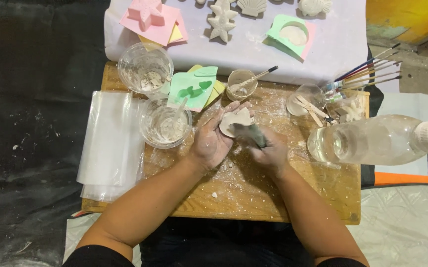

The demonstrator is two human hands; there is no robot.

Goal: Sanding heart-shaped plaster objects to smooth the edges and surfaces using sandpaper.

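Over a dusty wooden board (253,198), the left hand (209,146) cradled a flat white plaster piece (234,122) in curled fingers, steadying it while the right hand (268,151) pinched a dark sanding tool (251,133) against its edge. Clear plastic cups (166,123) crowded close beside; white starfish casts (222,20) lay beyond.

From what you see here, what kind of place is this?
Probably a small craft workspace for plaster casting. Cast star and shell shapes lie on a white sheet, paintbrushes lie by a low wooden table, and plastic cups hold white mix.
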